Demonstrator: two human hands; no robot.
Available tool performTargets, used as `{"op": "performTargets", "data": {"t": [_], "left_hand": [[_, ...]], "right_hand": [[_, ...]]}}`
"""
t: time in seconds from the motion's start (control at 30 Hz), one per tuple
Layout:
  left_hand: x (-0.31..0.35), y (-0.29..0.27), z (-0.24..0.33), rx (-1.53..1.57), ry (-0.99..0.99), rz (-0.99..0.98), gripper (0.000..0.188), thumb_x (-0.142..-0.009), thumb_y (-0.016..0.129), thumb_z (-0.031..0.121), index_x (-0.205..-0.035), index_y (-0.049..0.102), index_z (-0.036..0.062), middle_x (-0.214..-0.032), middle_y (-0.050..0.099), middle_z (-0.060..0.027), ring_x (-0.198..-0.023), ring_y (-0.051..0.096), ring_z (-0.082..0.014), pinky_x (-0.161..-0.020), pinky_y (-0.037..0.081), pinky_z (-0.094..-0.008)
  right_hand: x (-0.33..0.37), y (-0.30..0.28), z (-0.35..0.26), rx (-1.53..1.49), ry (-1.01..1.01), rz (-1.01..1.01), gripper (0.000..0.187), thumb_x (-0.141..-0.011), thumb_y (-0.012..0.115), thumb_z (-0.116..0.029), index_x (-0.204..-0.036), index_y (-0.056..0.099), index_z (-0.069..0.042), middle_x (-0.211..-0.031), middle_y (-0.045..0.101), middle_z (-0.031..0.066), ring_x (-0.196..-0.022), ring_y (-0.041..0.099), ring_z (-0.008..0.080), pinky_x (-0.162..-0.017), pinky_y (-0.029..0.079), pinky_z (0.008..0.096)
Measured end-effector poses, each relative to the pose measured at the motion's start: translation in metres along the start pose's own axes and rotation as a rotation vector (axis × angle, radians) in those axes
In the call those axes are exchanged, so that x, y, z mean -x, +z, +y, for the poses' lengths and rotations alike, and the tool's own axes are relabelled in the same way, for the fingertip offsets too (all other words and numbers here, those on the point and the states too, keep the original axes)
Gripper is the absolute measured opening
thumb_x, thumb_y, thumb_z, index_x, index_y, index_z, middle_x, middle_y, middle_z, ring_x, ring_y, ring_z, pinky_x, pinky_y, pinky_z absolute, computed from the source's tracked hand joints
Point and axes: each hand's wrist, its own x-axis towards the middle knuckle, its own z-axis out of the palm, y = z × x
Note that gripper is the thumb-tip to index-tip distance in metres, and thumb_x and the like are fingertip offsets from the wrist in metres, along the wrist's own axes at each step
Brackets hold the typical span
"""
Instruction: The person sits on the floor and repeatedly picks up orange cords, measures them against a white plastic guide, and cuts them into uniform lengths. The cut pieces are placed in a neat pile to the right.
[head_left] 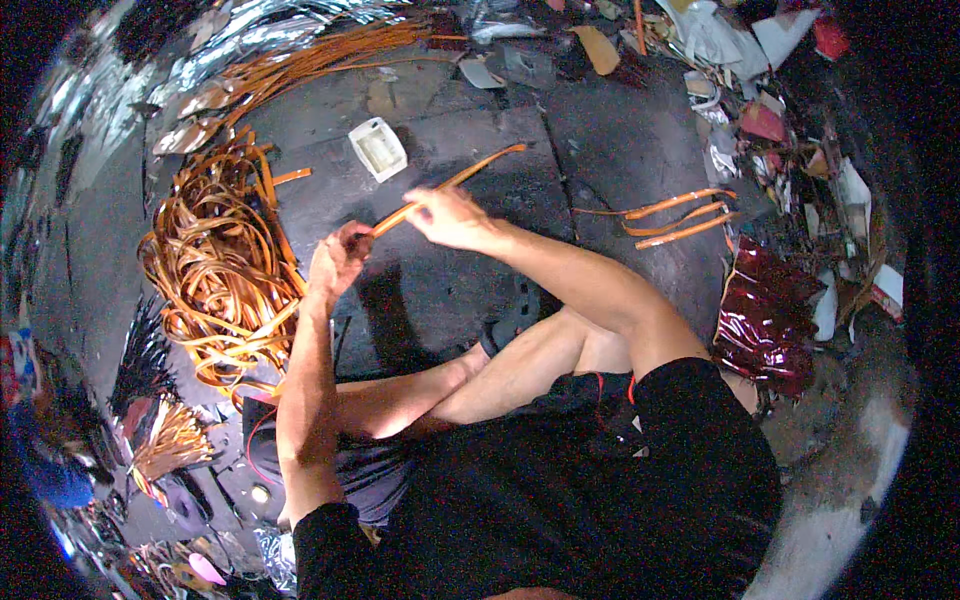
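Observation:
An orange-brown flat strip point(488, 160), like a leather strap, slants up and to the right between my hands, its far end free. My left hand point(341, 258) is closed round its lower end. Farther along, my right hand point(450, 216) pinches the same strip between thumb and fingers. Left of my left hand lies a large tangled heap of similar strips point(215, 260), glossy and looped. Several cut strips point(680, 218) lie apart on the floor to the right. Just beyond my hands sits a small white rectangular dish point(379, 150).
Dark floor sheets point(480, 130) lie under everything. Long orange strips point(310, 60) stretch along the far left. Scraps and packaging point(750, 120) pile up at the far right, near a shiny dark-red sheet point(765, 315). A bundle of strip ends point(172, 440) lies at the lower left.

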Motion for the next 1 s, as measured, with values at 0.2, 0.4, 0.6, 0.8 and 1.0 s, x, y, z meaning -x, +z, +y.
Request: {"op": "performTargets", "data": {"t": [0.2, 0.4, 0.6, 0.8, 1.0], "left_hand": [[-0.017, 0.026, 0.003, -0.203, -0.084, 0.020, 0.018, -0.084, 0.058, 0.013, -0.101, 0.063, 0.0152, -0.089, 0.067, -0.0158, -0.084, 0.064, -0.0373, -0.071, 0.051, -0.0453], [-0.017, 0.029, 0.013, -0.275, -0.076, 0.003, 0.021, -0.084, 0.055, 0.011, -0.104, 0.061, 0.0130, -0.092, 0.066, -0.0167, -0.087, 0.063, -0.0384, -0.073, 0.050, -0.0473], [-0.022, 0.030, 0.011, -0.275, -0.002, -0.020, 0.023, -0.081, 0.054, 0.007, -0.103, 0.059, 0.0109, -0.092, 0.066, -0.0157, -0.086, 0.063, -0.0371, -0.072, 0.050, -0.0456], [-0.032, 0.036, 0.012, -0.279, 0.040, 0.032, 0.022, -0.082, 0.056, 0.009, -0.104, 0.060, 0.0121, -0.090, 0.067, -0.0140, -0.085, 0.064, -0.0359, -0.073, 0.050, -0.0445], [-0.034, 0.028, 0.017, -0.329, -0.011, -0.024, 0.022, -0.084, 0.056, 0.011, -0.104, 0.062, 0.0148, -0.093, 0.067, -0.0145, -0.088, 0.064, -0.0356, -0.075, 0.050, -0.0433]], "right_hand": [[-0.052, -0.037, -0.021, 0.368, -0.065, 0.123, 0.077, -0.073, 0.061, -0.069, -0.135, 0.050, -0.026, -0.147, 0.025, 0.0230, -0.138, 0.018, 0.0402, -0.109, 0.016, 0.0577], [-0.080, -0.019, -0.019, 0.450, -0.043, 0.063, 0.078, -0.074, 0.052, -0.076, -0.134, 0.052, -0.026, -0.152, 0.015, 0.0234, -0.142, 0.006, 0.0399, -0.113, 0.001, 0.0559], [-0.071, -0.022, -0.010, 0.296, -0.141, 0.133, 0.056, -0.079, 0.060, -0.062, -0.108, 0.065, -0.015, -0.146, 0.027, 0.0231, -0.139, 0.014, 0.0426, -0.111, 0.011, 0.0563], [-0.034, -0.070, 0.045, -0.135, 0.040, 0.194, 0.029, -0.094, 0.053, -0.028, -0.119, 0.052, -0.012, -0.106, 0.060, 0.0205, -0.095, 0.058, 0.0304, -0.080, 0.049, 0.0424], [0.041, -0.099, 0.061, -0.637, 0.545, -0.247, 0.070, -0.099, 0.039, -0.015, -0.148, -0.007, -0.034, -0.091, 0.064, 0.0196, -0.064, 0.063, 0.0218, -0.058, 0.056, 0.0365]]}}
